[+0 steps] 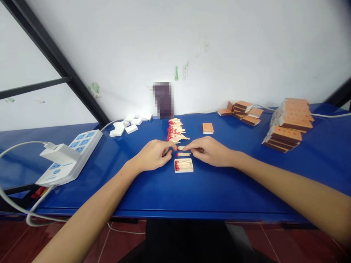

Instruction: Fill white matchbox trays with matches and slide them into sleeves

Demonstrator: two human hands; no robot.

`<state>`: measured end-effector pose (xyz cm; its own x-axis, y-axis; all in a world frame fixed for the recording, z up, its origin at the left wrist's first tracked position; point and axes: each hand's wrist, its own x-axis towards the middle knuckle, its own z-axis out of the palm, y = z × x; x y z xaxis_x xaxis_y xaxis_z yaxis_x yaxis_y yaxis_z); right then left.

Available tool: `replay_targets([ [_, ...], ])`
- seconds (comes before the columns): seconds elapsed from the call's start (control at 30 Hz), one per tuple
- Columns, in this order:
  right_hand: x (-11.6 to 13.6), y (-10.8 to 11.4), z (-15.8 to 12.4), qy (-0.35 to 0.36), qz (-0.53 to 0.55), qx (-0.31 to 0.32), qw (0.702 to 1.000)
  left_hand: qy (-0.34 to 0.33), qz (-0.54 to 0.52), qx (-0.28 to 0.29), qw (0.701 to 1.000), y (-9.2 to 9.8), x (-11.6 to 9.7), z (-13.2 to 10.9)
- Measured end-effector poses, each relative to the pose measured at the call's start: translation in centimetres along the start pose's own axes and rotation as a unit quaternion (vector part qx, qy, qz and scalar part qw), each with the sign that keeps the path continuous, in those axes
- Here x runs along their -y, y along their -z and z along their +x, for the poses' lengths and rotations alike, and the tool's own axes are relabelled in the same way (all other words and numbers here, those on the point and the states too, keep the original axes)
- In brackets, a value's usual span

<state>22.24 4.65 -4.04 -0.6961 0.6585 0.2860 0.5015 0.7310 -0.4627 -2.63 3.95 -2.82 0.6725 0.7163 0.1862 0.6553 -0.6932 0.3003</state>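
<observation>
While the left hand (159,156) holds its thumb and index finger apart at the red-tipped end of a small row of matches (180,148) mid-frame, the right hand (210,150) has its index finger extended, apart from its thumb, at the other end. Below sit a second row (183,154) and a filled tray (184,171).

Power strip (84,148) with white charger (60,157) well left of fingers (169,144); blurred dark object (163,100) beyond fingers, before wall (233,44); red floor (123,243) below.
</observation>
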Motion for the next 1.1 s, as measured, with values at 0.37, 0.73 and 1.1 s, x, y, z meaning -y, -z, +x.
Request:
replay_targets([
  [0.37, 0.20, 0.08, 0.15, -0.011, -0.018, 0.003, 1.000, 0.013, 0.003, 0.003, 1.000, 0.02, -0.04, 0.04],
  [0.73, -0.02, -0.17, -0.01, 0.005, -0.023, -0.002, 1.000, 0.018, -0.008, 0.010, 1.000, -0.02, -0.10, 0.05],
  [1.1, 0.27, -0.14, 0.12, -0.016, -0.014, -0.008, 1.000, 0.018, -0.029, 0.008, 0.999, 0.16, -0.63, 0.08],
])
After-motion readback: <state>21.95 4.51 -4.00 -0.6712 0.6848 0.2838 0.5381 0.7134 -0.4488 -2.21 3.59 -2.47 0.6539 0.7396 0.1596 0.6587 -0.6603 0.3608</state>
